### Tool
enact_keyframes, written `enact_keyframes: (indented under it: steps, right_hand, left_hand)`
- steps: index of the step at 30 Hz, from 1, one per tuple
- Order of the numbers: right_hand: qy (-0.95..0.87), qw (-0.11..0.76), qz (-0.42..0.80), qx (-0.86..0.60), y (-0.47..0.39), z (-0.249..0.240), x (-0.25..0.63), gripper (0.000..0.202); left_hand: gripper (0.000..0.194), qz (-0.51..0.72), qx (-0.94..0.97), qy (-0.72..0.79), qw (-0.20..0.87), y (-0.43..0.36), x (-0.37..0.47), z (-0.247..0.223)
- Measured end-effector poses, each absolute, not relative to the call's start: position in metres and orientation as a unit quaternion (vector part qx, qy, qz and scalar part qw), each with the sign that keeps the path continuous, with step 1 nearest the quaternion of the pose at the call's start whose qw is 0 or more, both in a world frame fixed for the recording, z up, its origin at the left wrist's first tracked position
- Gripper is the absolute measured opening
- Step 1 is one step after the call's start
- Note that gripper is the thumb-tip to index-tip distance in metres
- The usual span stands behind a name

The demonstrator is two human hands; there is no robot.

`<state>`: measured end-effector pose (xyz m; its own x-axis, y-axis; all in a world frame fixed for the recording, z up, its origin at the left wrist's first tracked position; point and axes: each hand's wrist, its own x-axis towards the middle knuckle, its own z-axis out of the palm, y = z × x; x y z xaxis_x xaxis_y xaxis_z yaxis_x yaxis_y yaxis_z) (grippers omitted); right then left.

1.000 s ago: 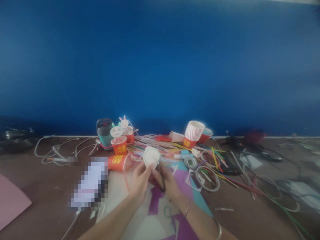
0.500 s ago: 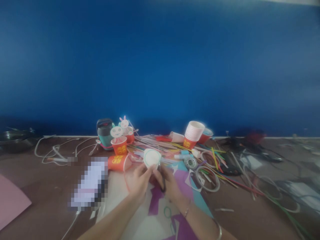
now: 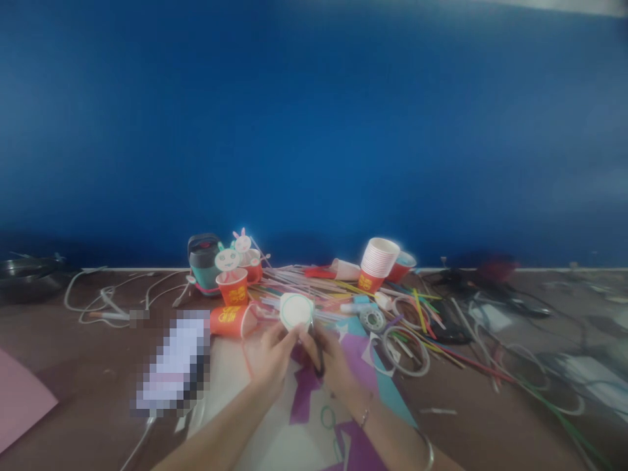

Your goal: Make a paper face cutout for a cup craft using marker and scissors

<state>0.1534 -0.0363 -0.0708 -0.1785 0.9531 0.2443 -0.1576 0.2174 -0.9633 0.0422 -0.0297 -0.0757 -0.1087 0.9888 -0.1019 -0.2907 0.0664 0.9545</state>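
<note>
Many straws (image 3: 314, 282) beyond paper disc (image 3: 296, 310)

Craft corner: paper cups (image 3: 377, 261), straws (image 3: 314, 284), blue wall (image 3: 314, 131).

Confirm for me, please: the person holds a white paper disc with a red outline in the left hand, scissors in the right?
Not quite: the head view shows the white paper disc has a green outline, not red. The left hand does hold it, with the scissors in the right hand.
</note>
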Motion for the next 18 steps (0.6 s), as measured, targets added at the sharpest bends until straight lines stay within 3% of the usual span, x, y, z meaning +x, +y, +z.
enact_keyframes:
  steps: [7,18]
  right_hand:
    - [-0.572,0.538,0.509,-0.354,-0.0383,-0.0684,0.1552,0.024]
    - [-0.57,0.543,0.499,-0.362,-0.0388,-0.0676,0.1545,0.027]
  left_hand:
    - [0.027,0.567,0.39,0.44,0.577,-0.0286,0.0407,-0.0788]
    - [0.032,0.564,0.388,0.461,0.564,-0.0294,0.0412,-0.0742]
